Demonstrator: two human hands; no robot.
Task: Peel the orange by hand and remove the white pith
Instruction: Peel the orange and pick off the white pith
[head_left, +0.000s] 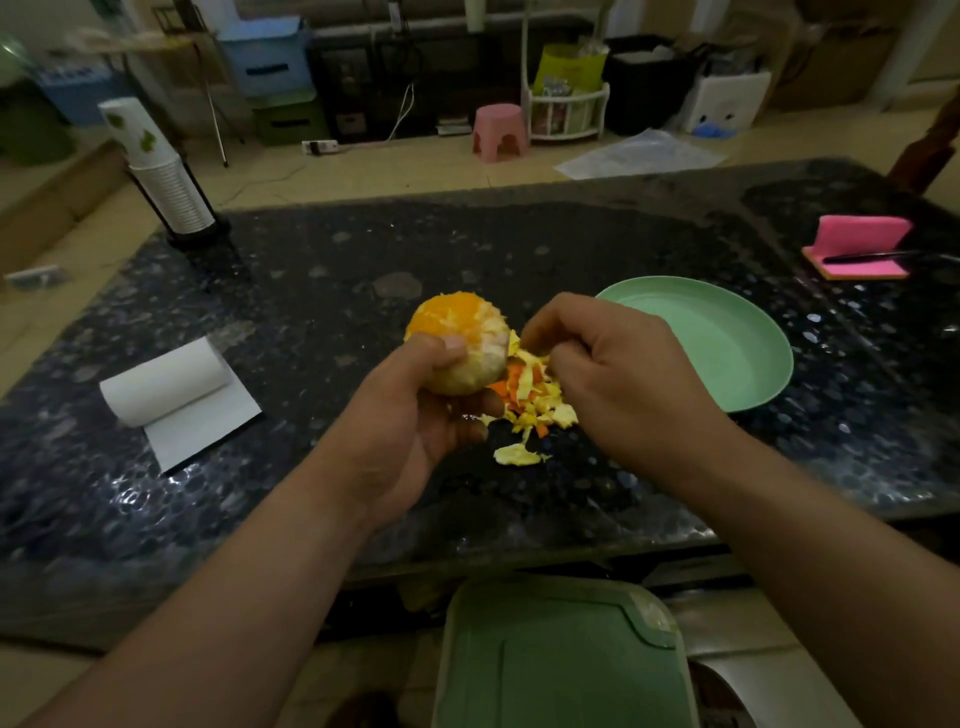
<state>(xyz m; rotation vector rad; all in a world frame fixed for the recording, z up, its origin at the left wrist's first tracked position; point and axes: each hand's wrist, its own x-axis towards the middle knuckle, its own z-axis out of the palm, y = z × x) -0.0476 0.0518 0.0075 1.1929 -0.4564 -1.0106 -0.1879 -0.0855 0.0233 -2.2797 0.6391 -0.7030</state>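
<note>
My left hand (415, 415) grips a mostly peeled orange (462, 338) above the dark table, thumb across its front. The fruit shows bare orange flesh on top and pale pith lower down. My right hand (613, 369) is beside the orange on its right, fingers curled, pinching at a bit of pith or peel at the fruit's side; the fingertips are partly hidden. A heap of yellow and orange peel scraps (535, 410) lies on the table under and between both hands.
An empty green plate (748, 364) sits to the right. A paper towel roll (166, 384) lies left. A stack of paper cups (166, 176) stands at the back left, pink sponges (857, 249) at the far right. A green bin lid (561, 660) is below the table's dark marble edge (260, 545).
</note>
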